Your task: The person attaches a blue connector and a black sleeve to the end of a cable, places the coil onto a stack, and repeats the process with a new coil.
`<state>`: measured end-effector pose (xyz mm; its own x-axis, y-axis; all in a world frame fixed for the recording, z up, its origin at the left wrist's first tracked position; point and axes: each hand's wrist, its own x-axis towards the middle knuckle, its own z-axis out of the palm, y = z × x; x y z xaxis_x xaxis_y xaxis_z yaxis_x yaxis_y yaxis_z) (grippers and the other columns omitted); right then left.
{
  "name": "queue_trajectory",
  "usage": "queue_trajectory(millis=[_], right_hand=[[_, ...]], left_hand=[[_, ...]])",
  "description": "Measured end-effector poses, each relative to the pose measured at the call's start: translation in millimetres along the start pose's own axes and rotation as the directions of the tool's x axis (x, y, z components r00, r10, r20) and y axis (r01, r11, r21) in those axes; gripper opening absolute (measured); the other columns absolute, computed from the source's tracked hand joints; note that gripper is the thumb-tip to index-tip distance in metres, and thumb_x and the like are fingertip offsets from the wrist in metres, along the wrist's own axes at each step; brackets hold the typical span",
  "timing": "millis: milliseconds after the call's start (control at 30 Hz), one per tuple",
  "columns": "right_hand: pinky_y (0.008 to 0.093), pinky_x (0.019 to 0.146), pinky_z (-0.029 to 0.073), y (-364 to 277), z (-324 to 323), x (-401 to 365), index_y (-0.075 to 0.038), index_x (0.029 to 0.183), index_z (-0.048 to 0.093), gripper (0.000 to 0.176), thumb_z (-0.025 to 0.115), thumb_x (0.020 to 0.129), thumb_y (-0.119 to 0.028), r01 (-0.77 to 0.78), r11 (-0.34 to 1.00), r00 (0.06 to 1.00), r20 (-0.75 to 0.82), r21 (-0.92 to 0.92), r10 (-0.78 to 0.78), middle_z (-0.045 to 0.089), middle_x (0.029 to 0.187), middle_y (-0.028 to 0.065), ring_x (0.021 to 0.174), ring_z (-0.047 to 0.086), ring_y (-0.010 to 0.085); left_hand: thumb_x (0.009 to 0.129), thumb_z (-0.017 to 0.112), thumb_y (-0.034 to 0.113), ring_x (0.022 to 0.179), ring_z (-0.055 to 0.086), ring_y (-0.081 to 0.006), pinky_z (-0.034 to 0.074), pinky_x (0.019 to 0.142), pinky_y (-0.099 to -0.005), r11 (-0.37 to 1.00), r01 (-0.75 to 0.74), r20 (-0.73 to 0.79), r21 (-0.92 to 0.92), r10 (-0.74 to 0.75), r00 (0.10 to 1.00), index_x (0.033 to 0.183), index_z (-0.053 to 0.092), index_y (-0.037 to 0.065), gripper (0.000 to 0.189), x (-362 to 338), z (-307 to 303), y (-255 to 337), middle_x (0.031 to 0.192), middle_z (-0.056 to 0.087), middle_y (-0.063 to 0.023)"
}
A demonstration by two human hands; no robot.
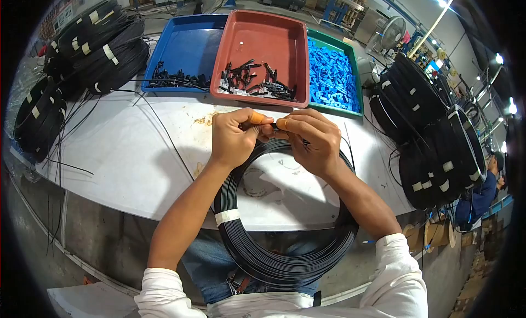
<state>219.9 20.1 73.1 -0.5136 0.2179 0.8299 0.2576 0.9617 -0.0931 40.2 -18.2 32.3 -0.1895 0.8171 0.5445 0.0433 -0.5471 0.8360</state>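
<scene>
My left hand point(238, 134) and my right hand point(309, 134) meet above the far side of a coil of black cable point(285, 263). Both are closed, with orange finger covers on some fingers. Between the fingertips shows a small black connector piece point(275, 127), mostly hidden, pinched from both sides. Whether a cable end is in it I cannot make out. The coil, bound with a white tape band point(227, 216), lies partly on the white table point(131, 170) and hangs over its front edge towards my lap.
Beyond my hands stand a blue tray point(192, 38) with black parts, a red tray point(263, 38) with black and white pieces, and a green tray point(359, 77) of blue pieces. Cable coils point(109, 55) are stacked left, more coils point(438, 159) right. A person point(476, 203) is at far right.
</scene>
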Motion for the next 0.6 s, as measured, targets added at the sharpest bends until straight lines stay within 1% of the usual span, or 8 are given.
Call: queue_trajectory(millis=[33,100,167,200,333,433,500,600], right_hand=[[0.0326,0.066,0.056,1.7,-0.5,1.9,-0.001,0.091,0.069,0.022,0.077,0.073,0.007,0.138,0.987,0.990,0.001,-0.085,-0.139,0.073,0.086,0.0135,0.076,0.071,0.0265],[0.0316,0.067,0.057,-1.9,-0.1,1.2,0.000,0.090,0.070,0.019,0.077,0.074,0.007,0.194,0.974,0.981,0.033,-0.119,-0.192,0.074,0.086,0.0130,0.076,0.073,0.0245],[0.0321,0.063,0.056,-9.2,9.1,-6.9,-0.001,0.091,0.073,0.019,0.075,0.073,0.007,-0.342,0.923,0.939,0.022,0.175,0.344,0.073,0.081,0.0120,0.072,0.072,0.0243],[0.0302,0.064,0.057,-16.4,7.9,-3.7,0.001,0.087,0.073,0.016,0.074,0.073,0.009,-0.479,0.830,0.874,0.067,0.286,0.482,0.073,0.081,0.0130,0.072,0.073,0.0232],[0.0307,0.060,0.055,0.7,2.1,-6.4,-0.001,0.089,0.072,0.021,0.073,0.072,0.012,-0.248,0.953,0.967,-0.013,0.174,0.254,0.072,0.079,0.0122,0.068,0.070,0.0231],[0.0320,0.060,0.054,10.2,0.8,-5.0,-0.001,0.089,0.070,0.024,0.071,0.070,0.013,-0.104,0.988,0.990,-0.086,0.117,0.115,0.071,0.079,0.0115,0.069,0.069,0.0243],[0.0335,0.058,0.052,13.6,1.2,-7.3,-0.002,0.091,0.068,0.027,0.070,0.069,0.014,-0.062,0.995,0.996,-0.054,0.074,0.066,0.070,0.080,0.0109,0.068,0.067,0.0254],[0.0346,0.057,0.051,12.0,1.1,-8.8,-0.002,0.090,0.068,0.026,0.071,0.069,0.012,-0.055,0.997,0.998,-0.011,0.045,0.056,0.069,0.079,0.0095,0.065,0.064,0.0248]], left_hand=[[0.083,0.059,-0.017,0.073,0.072,-0.0194,0.060,0.066,-0.0300,0.981,0.165,0.057,-0.105,-0.160,0.985,0.083,0.070,-0.009,0.014,1.3,-0.6,1.3,0.085,0.073,-0.0155],[0.080,0.063,-0.016,0.072,0.072,-0.0189,0.060,0.066,-0.0297,0.987,0.128,0.047,-0.094,-0.124,0.991,0.085,0.072,-0.006,0.014,-0.1,-2.1,-4.1,0.084,0.074,-0.0142],[0.076,0.067,-0.015,0.070,0.072,-0.0191,0.059,0.067,-0.0288,0.781,-0.507,0.048,0.365,0.528,0.848,0.086,0.073,-0.003,0.017,-0.6,-2.9,-3.7,0.084,0.075,-0.0124],[0.073,0.071,-0.014,0.072,0.073,-0.0200,0.059,0.069,-0.0279,0.729,-0.547,0.072,0.411,0.572,0.817,0.086,0.074,0.000,0.019,-0.9,-2.6,-0.5,0.082,0.075,-0.0111],[0.077,0.073,-0.009,0.076,0.073,-0.0193,0.059,0.070,-0.0285,0.852,-0.423,0.038,0.309,0.433,0.900,0.087,0.073,-0.002,0.013,1.3,-0.7,1.0,0.086,0.075,-0.0117],[0.086,0.073,-0.003,0.083,0.072,-0.0167,0.060,0.072,-0.0274,0.970,0.051,0.095,-0.237,-0.029,0.995,0.098,0.071,-0.005,0.012,1.5,-2.8,1.7,0.094,0.073,-0.0148],[0.085,0.073,-0.004,0.080,0.073,-0.0163,0.060,0.073,-0.0268,0.974,0.011,0.103,-0.225,0.012,0.995,0.098,0.070,-0.005,0.013,1.0,-5.0,-2.8,0.090,0.073,-0.0146],[0.085,0.072,-0.004,0.076,0.073,-0.0161,0.060,0.072,-0.0266,0.975,-0.188,0.137,0.122,0.171,0.976,0.093,0.069,-0.005,0.008,-0.6,-7.3,-1.5,0.086,0.073,-0.0130]])
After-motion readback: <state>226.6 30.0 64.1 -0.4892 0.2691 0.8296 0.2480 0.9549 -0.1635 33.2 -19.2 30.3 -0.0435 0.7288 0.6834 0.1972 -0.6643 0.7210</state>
